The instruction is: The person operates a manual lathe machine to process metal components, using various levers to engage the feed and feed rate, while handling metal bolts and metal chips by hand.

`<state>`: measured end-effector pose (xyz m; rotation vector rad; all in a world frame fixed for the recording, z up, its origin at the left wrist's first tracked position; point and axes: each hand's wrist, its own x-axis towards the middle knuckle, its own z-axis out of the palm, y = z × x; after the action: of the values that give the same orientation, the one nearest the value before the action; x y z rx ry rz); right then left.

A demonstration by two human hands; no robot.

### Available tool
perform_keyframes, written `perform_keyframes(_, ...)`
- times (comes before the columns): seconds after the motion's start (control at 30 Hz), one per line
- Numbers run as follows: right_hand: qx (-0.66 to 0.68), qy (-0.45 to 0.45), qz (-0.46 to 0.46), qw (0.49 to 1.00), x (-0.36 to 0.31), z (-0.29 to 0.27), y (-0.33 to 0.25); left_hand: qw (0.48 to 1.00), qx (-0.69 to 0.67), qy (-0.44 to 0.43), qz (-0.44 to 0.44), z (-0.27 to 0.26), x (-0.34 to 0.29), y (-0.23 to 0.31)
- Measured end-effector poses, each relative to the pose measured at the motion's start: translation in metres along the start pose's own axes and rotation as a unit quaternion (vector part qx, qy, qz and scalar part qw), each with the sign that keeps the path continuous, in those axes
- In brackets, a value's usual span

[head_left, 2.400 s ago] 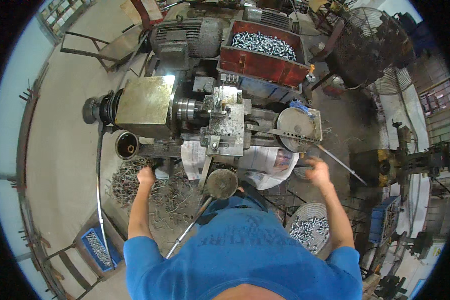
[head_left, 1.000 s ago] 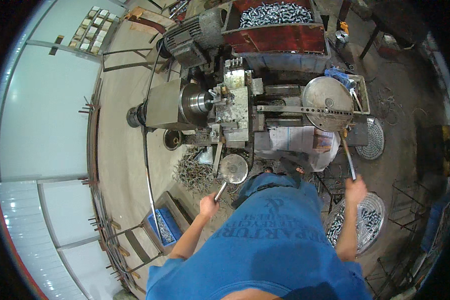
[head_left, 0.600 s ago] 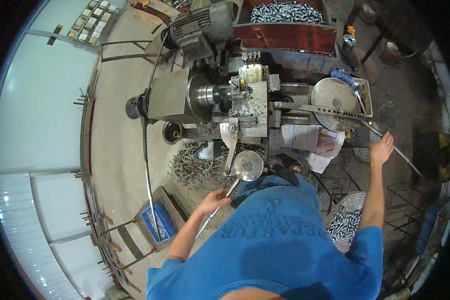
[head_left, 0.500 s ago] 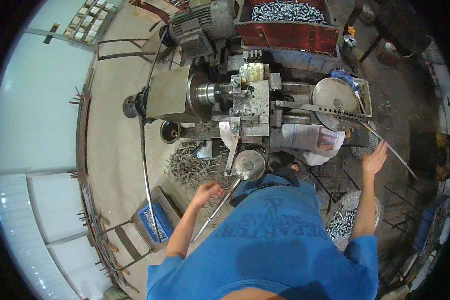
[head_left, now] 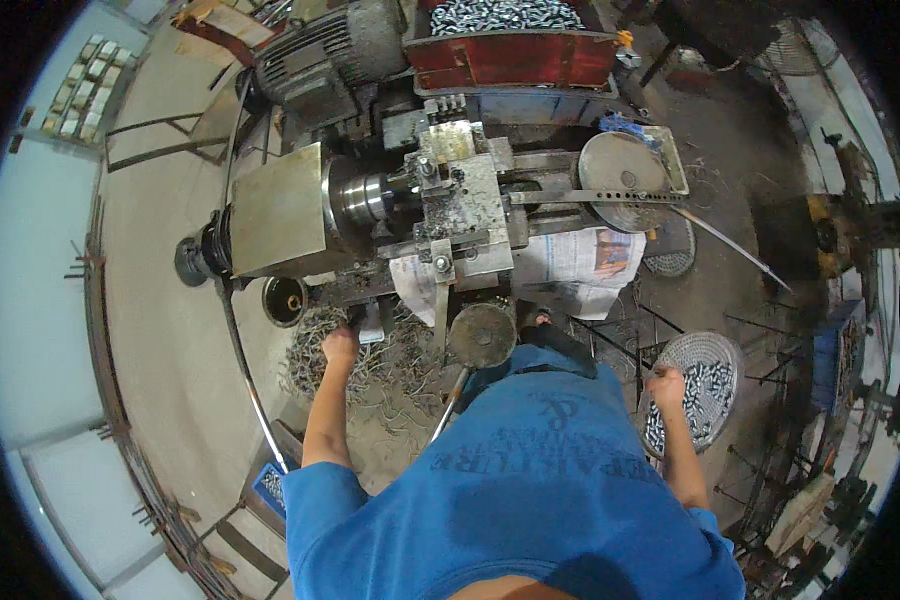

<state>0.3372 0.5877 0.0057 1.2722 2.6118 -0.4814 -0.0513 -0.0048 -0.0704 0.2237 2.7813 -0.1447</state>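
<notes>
My left hand [head_left: 340, 346], its fingers curled closed, is over a heap of curly metal shavings [head_left: 315, 375], beside a small pale tray [head_left: 372, 322] under the lathe; whatever it holds, if anything, is hidden. Near the left rim of a round woven basket [head_left: 722, 350] full of small shiny metal parts [head_left: 705, 395], my right hand [head_left: 666, 387] is closed too, and I cannot make out anything in it. In front of me stands the lathe, with its shiny chuck [head_left: 365, 198], a tool block [head_left: 470, 200] and a round disc on a lever [head_left: 482, 335].
A larger disc [head_left: 625, 180] with a perforated bar and long rod lies at the lathe's right. Behind are a motor [head_left: 320, 55] and a red crate [head_left: 510, 62] of metal parts. Newspaper [head_left: 580, 265] hangs at the front. A blue bin [head_left: 270, 487] stands lower left.
My right hand has left the long rod's side and come down to the basket. My left hand has moved forward from near the small disc's lever to the shavings. The view has shifted.
</notes>
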Motion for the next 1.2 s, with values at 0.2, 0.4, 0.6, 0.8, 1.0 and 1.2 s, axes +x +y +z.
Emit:
perform_keyframes(0.2,0.018,0.013,-0.024,0.999,-0.01,-0.01,-0.01,0.972,-0.119,0.172,-0.104,0.092,0.001,0.04)
perform_keyframes(0.4,0.016,0.061,-0.145,0.987,0.031,-0.073,-0.07,0.998,-0.036,0.053,0.014,0.043,-0.004,0.008)
perform_keyframes(0.6,0.145,0.076,-0.384,0.909,0.081,-0.162,-0.308,0.984,-0.141,0.025,-0.101,0.032,-0.024,0.02)
perform_keyframes(0.8,0.022,0.095,-0.691,0.717,0.048,-0.135,-0.496,0.955,-0.282,0.03,-0.089,-0.081,-0.064,-0.023)
perform_keyframes(1.0,-0.173,0.044,-0.68,0.711,0.055,-0.102,-0.553,0.878,-0.248,0.26,-0.318,-0.16,-0.188,-0.135)
perform_keyframes(1.2,-0.14,0.064,-0.704,0.694,0.068,-0.083,-0.554,0.864,-0.237,0.242,-0.374,-0.122,-0.221,-0.014)
